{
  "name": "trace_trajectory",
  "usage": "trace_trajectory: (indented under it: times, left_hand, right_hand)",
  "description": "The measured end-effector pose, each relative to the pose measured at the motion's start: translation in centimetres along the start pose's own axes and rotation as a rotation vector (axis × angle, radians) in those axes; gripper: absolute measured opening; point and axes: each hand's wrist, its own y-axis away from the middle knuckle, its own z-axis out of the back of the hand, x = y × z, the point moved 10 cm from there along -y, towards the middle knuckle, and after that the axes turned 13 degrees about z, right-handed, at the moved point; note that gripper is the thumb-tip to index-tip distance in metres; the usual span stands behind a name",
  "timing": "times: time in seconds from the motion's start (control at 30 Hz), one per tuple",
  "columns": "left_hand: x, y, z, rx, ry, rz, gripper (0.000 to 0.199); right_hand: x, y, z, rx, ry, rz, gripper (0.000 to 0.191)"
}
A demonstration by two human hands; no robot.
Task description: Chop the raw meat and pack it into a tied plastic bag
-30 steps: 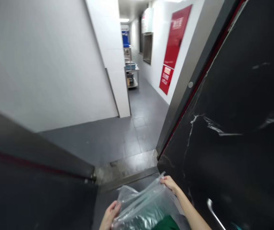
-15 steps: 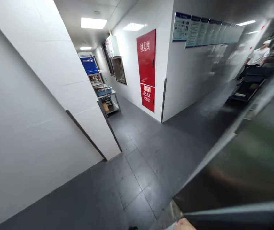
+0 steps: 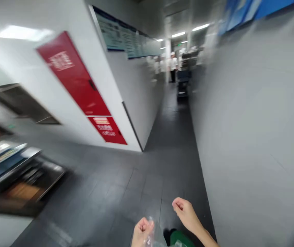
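Note:
My left hand [image 3: 142, 230] is at the bottom of the view, its fingers closed on a clear plastic bag [image 3: 157, 235]. The thin, crinkled plastic hangs beside the hand and runs out of the frame. To the right and a little higher, my right hand [image 3: 185, 211] is held over the floor with its fingers curled in a loose fist. Nothing shows in it. Below and between the hands lies a patch of green cloth [image 3: 180, 237], with a dark shape beside it.
A grey corridor floor [image 3: 171, 137] leads ahead between walls. A dark cart [image 3: 183, 84] and a person in white [image 3: 173, 67] are far down it. At left are a red wall cabinet [image 3: 78, 84] and a metal shelf [image 3: 51, 183] with a blue tray [image 3: 1, 163]. A grey wall [image 3: 255, 130] runs close on the right.
The view has swung right and moved forward to face the corridor. The red cabinet and shelf now appear nearer and further left. Both hands have come into view, one with the plastic bag.

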Motion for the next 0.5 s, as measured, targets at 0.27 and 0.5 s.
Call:
trace_trajectory:
  times: [0.27, 0.5]
  left_hand:
    - [-23.5, -21.8, -12.7, 0.314, -0.445, -0.283, 0.062]
    - [-42.3, -42.0, -14.4, 0.248, -0.45, -0.377, 0.069]
  right_hand:
    - [-2.5, -24.5, 0.6, -0.056, -0.484, -0.419, 0.061]
    - [-1.2, -51.2, 10.5, -0.43, -0.717, -0.31, 0.04]
